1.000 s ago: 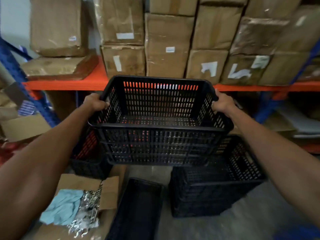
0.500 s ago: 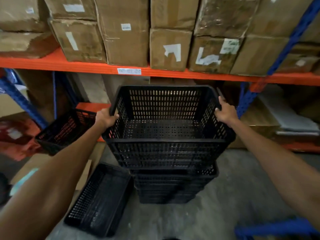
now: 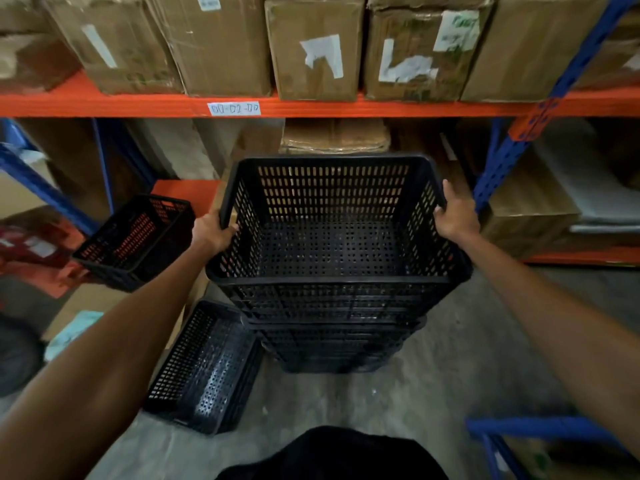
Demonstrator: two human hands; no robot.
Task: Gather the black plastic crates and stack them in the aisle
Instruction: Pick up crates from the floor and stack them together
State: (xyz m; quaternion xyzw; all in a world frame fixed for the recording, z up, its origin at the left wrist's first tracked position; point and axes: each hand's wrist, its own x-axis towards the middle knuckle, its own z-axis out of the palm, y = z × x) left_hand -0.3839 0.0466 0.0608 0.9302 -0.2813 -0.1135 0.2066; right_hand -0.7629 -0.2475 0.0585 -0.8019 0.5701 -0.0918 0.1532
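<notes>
Both hands grip the top crate (image 3: 332, 251), left hand (image 3: 211, 233) fingers curled over its rim, right hand (image 3: 455, 220) likewise. It's sitting on another crate (image 3: 332, 344).

There is one wide-angle view, from the person's head, tilted forward and down over outstretched arms. It faces the orange steel shelf beam (image 3: 381, 107) at close range, with grey concrete floor (image 3: 450, 358) below.

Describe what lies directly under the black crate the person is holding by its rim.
Under the held crate, gripped by the left hand and right hand, sits a stack of black crates on the concrete floor. The stack's insides and exact count are covered.
</notes>
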